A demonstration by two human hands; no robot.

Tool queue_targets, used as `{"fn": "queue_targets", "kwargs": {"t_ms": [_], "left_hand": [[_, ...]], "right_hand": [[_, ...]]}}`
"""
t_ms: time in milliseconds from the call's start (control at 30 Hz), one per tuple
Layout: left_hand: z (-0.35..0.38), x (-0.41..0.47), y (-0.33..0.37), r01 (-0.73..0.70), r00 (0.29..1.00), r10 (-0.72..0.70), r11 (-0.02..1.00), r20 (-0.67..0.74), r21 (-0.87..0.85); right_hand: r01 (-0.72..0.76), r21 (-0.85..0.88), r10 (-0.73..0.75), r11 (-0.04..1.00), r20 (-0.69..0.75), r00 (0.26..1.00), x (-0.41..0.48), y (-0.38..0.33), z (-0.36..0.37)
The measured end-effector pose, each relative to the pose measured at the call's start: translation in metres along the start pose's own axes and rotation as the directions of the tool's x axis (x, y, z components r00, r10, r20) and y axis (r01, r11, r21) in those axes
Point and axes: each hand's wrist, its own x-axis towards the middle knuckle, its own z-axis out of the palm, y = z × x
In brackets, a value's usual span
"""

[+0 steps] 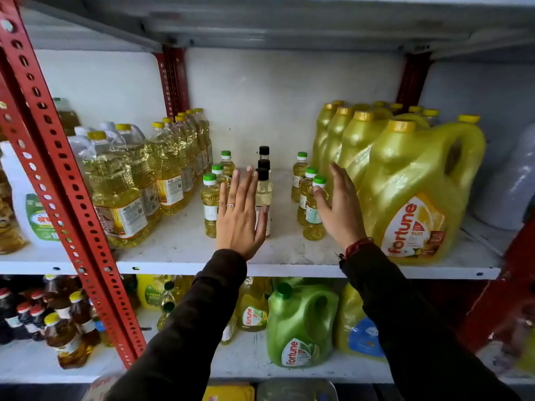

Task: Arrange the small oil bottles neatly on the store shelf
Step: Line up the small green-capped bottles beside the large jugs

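Observation:
Small oil bottles stand in three front-to-back rows on the white shelf [185, 250]. The left row [210, 204] has green caps and yellow oil. The middle row [263, 186] has black caps and pale oil. The right row [311, 209] has green caps. My left hand [241, 215] is flat with fingers spread, between the left and middle rows and partly covering both. My right hand [338, 209] is flat and upright, its thumb against the front bottle of the right row. Neither hand grips a bottle.
Large yellow Fortune jugs [414, 192] crowd the shelf right of my right hand. Clear oil bottles with yellow caps [165, 169] line the left. A red perforated upright [66, 180] crosses in front at left. A lower shelf holds a green jug [298, 325] and darker bottles [58, 319].

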Motion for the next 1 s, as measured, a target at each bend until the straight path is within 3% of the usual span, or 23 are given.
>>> {"fn": "queue_targets", "kwargs": {"t_ms": [367, 700, 1000], "left_hand": [[0.032, -0.057, -0.026, 0.097, 0.988, -0.097, 0.995, 0.118, 0.009], [0.033, -0.059, -0.029, 0.124, 0.980, -0.127, 0.992, 0.154, 0.030], [0.034, -0.061, -0.028, 0.139, 0.976, -0.142, 0.990, 0.162, 0.031]], "right_hand": [[-0.288, 0.250, 0.262, 0.925, 0.132, 0.956, 0.024, 0.012, 0.003], [-0.356, 0.276, 0.337, 0.893, 0.116, 0.934, 0.033, 0.021, 0.008], [-0.423, 0.145, 0.420, 0.894, 0.052, 0.906, 0.039, 0.021, 0.007]]}}
